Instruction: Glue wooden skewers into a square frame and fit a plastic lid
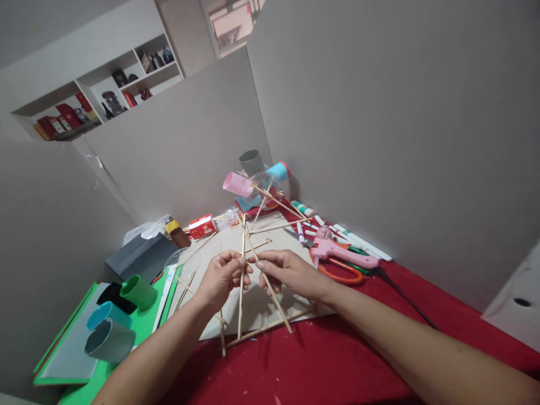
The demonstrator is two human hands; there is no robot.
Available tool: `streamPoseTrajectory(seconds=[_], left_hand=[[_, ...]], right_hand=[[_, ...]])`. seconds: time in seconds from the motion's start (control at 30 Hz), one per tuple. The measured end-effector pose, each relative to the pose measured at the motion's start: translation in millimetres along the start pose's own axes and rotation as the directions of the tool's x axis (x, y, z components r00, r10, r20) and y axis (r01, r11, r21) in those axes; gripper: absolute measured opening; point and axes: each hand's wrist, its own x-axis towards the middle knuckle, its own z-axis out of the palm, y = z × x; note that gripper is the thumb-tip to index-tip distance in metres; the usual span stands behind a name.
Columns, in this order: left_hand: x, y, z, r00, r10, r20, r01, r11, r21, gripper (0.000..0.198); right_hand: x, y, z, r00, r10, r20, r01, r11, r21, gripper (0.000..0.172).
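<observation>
A frame of thin wooden sticks [253, 247] stands over a pale board [257, 304] on the red table. My left hand [221, 278] pinches one upright stick near the middle of the frame. My right hand [287, 271] pinches a slanted stick right beside it, fingertips almost touching the left hand's. Small paper cups are fixed to the far stick ends: a pink cup [237, 184], a blue cup [278, 171] and a grey cup [252, 161].
A pink glue gun [343, 253] lies on orange-handled scissors [341, 274] to the right, with markers [358, 239] behind. Green [138, 291], blue and grey cups lie on green sheets [143, 326] at left. A grey box [141, 256] and a red carton [202, 226] sit farther back.
</observation>
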Motion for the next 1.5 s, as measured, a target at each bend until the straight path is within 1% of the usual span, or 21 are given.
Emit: streamPoseTrajectory(seconds=[0.13,0.2,0.4,0.57,0.67,0.8,0.93,1.03,1.27,1.5], left_hand=[[-11,2,-14.2,1.0,-0.009,-0.003,0.009,1.0,0.007,0.023],[-17,4,-21.6,1.0,-0.009,0.003,0.009,1.0,0.008,0.024],[-36,6,-37.0,0.998,-0.039,-0.04,0.04,0.999,0.021,0.031],[-43,-1,-45.8,0.995,-0.07,-0.065,0.073,0.997,0.037,0.034],[-44,-6,-49.7,0.996,-0.074,-0.057,0.077,0.996,0.049,0.038],[-46,-14,-52.8,0.996,-0.08,-0.05,0.083,0.995,0.058,0.044],[-47,-20,-52.0,0.995,-0.049,-0.085,0.055,0.996,0.066,0.048],[-48,-23,-49.9,0.993,-0.038,-0.11,0.047,0.995,0.084,0.049],[-50,-25,-49.4,0.992,-0.006,-0.123,0.014,0.998,0.058,0.038],[-51,-27,-51.8,0.995,0.013,-0.099,-0.008,0.999,0.044,0.031]], right_hand=[[-2,0,0,0.997,0.016,-0.071,-0.017,1.0,-0.013,0.05],[-3,-1,0,0.996,0.011,-0.088,-0.014,0.999,-0.037,0.05],[-6,-5,1,0.996,0.022,-0.088,-0.034,0.99,-0.14,0.05],[-7,-2,3,0.996,0.048,-0.081,-0.063,0.98,-0.19,0.045],[-7,-2,5,0.998,0.031,-0.055,-0.044,0.968,-0.248,0.043],[-7,-4,7,1.0,0.009,0.018,-0.003,0.949,-0.316,0.045],[-8,-3,8,0.997,0.014,0.08,0.013,0.948,-0.318,0.046],[-8,-2,9,0.995,0.013,0.098,0.02,0.945,-0.327,0.046],[-7,2,8,0.993,-0.036,0.112,0.079,0.911,-0.404,0.045],[-7,10,7,0.982,-0.113,0.153,0.177,0.832,-0.526,0.044]])
